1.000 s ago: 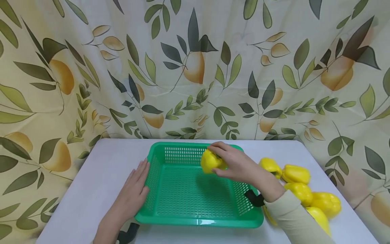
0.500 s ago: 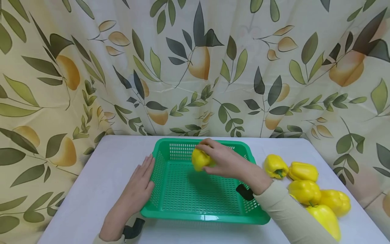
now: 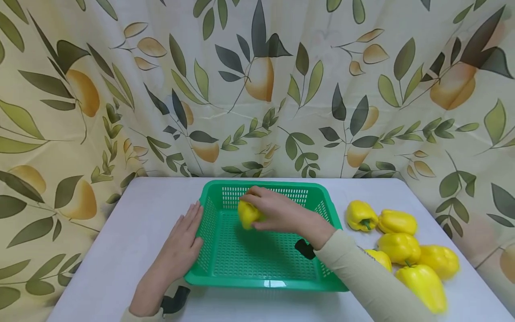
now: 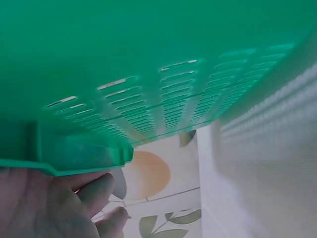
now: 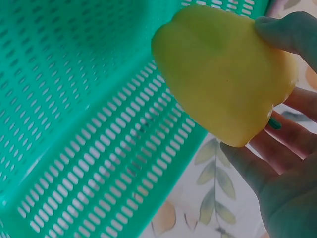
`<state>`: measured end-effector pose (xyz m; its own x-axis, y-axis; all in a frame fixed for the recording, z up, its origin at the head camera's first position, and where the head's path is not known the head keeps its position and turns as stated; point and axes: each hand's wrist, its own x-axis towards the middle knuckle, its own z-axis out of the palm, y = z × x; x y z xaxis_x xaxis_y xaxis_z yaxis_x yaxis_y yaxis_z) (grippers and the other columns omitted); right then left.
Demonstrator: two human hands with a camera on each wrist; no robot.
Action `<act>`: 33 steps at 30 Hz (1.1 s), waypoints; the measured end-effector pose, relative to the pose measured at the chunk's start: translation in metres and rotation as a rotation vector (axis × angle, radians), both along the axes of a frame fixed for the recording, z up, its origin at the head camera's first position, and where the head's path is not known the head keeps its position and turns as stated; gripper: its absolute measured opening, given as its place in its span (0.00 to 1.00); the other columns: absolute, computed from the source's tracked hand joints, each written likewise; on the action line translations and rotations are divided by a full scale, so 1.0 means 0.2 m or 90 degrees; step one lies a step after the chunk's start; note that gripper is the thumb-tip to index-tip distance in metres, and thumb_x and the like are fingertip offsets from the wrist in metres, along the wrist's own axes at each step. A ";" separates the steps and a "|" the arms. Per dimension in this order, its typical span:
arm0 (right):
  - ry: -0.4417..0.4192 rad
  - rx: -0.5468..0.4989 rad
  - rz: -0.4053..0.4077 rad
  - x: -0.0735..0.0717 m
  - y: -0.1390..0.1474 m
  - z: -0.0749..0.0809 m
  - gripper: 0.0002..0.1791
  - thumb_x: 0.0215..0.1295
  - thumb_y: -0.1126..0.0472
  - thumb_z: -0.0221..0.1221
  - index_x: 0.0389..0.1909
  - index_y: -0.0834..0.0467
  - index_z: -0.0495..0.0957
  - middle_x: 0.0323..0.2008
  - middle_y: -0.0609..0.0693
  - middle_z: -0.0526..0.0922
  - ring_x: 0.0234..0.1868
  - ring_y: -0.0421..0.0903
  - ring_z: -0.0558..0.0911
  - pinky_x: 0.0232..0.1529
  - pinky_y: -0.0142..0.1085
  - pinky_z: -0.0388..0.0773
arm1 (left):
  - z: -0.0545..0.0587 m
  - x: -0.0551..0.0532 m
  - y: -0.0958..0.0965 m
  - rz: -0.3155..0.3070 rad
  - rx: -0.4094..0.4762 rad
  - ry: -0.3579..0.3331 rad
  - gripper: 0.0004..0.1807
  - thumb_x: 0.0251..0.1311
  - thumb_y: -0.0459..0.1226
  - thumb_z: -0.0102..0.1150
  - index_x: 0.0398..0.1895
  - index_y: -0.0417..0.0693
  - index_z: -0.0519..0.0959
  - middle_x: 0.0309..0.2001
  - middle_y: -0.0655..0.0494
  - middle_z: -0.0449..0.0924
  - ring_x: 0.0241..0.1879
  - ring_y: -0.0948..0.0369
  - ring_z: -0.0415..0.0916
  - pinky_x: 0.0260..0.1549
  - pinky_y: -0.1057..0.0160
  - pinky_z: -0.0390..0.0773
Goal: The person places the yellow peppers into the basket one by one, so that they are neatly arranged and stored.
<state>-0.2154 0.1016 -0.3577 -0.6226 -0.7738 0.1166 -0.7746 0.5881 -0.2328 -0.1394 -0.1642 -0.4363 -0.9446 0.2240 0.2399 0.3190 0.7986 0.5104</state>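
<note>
In the head view my right hand (image 3: 277, 210) grips a yellow bell pepper (image 3: 247, 214) over the back part of a green plastic basket (image 3: 265, 287). The right wrist view shows the thumb on one side of the pepper (image 5: 223, 74) and the fingers on the other, with the perforated basket wall (image 5: 109, 153) beyond. My left hand (image 3: 177, 246) lies along the basket's left rim, its fingers straight. From the left wrist, the fingers (image 4: 96, 193) show just under the rim (image 4: 94, 168). No other pepper is seen inside the basket.
Several yellow bell peppers (image 3: 398, 248) lie on the white table (image 3: 153, 197) to the right of the basket, one partly behind the right sleeve (image 3: 362, 273). A leaf-and-fruit patterned curtain (image 3: 297, 98) hangs behind the table's far edge.
My right hand has carried the pepper leftward across the basket. The left hand stays on the left rim. More of the peppers at the right has come out from behind the right arm.
</note>
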 end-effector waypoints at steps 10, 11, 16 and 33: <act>-0.002 0.016 0.013 -0.05 -0.11 -0.04 0.34 0.55 0.58 0.71 0.64 0.57 0.73 0.59 0.52 0.76 0.53 0.46 0.77 0.56 0.37 0.80 | 0.01 -0.01 0.00 0.008 -0.007 -0.007 0.36 0.65 0.32 0.45 0.77 0.37 0.52 0.80 0.46 0.46 0.79 0.48 0.45 0.75 0.40 0.50; -0.002 0.018 0.014 -0.05 -0.12 -0.05 0.34 0.55 0.58 0.71 0.64 0.57 0.73 0.59 0.52 0.76 0.54 0.46 0.77 0.56 0.37 0.80 | 0.01 -0.01 0.00 0.009 -0.006 -0.007 0.36 0.65 0.32 0.45 0.77 0.37 0.52 0.80 0.47 0.46 0.79 0.48 0.45 0.75 0.40 0.50; 0.003 0.029 0.016 -0.07 -0.17 -0.07 0.33 0.55 0.58 0.71 0.64 0.57 0.74 0.59 0.52 0.76 0.55 0.46 0.77 0.57 0.38 0.80 | 0.02 -0.01 0.00 0.009 -0.005 -0.010 0.36 0.65 0.32 0.46 0.77 0.38 0.52 0.80 0.47 0.46 0.79 0.49 0.45 0.75 0.41 0.50; -0.003 0.078 -0.005 -0.10 -0.29 -0.15 0.34 0.56 0.59 0.69 0.65 0.56 0.73 0.59 0.52 0.77 0.55 0.46 0.77 0.58 0.38 0.79 | 0.02 0.01 0.00 0.000 0.005 -0.017 0.37 0.65 0.31 0.46 0.78 0.39 0.51 0.80 0.47 0.46 0.79 0.49 0.44 0.75 0.40 0.49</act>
<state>-0.2346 0.0440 -0.3880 -0.6287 -0.7774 0.0191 -0.7692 0.6180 -0.1627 -0.1384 -0.1643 -0.4323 -0.9508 0.2219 0.2162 0.3049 0.7945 0.5251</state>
